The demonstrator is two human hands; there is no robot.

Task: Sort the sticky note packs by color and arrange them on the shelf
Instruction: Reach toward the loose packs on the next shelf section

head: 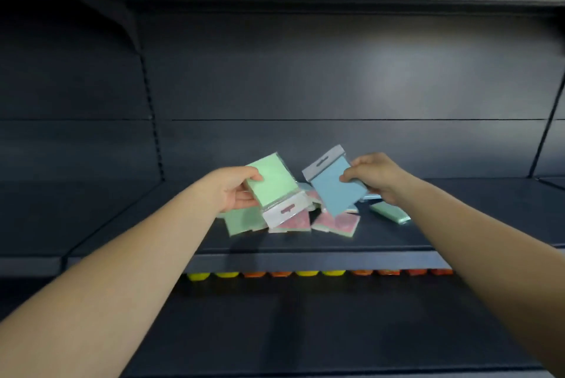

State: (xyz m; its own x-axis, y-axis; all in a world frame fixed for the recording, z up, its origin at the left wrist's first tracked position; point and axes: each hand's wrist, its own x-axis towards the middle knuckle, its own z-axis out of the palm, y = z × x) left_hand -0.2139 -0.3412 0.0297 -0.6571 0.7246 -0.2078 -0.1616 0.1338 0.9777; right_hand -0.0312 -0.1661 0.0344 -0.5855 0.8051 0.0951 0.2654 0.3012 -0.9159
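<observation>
My left hand (pixel 235 191) grips a green sticky note pack (pixel 273 185), its white hang tab pointing down toward me. A blue sticky note pack (pixel 331 188) is pinched in my right hand (pixel 374 177), hang tab up and tilted left. Both packs are held just above a loose pile on the dark shelf (pixel 305 240). The pile holds pink packs (pixel 336 221), another green pack (pixel 244 221) and a green pack lying apart at the right (pixel 389 212). Part of the pile is hidden behind the held packs.
The shelf has a dark back panel (pixel 336 87) and an upright slotted post (pixel 153 120) at the left. Below the shelf's front edge a row of yellow and orange items (pixel 305 273) peeks out. Another dark shelf (pixel 305 331) lies lower down.
</observation>
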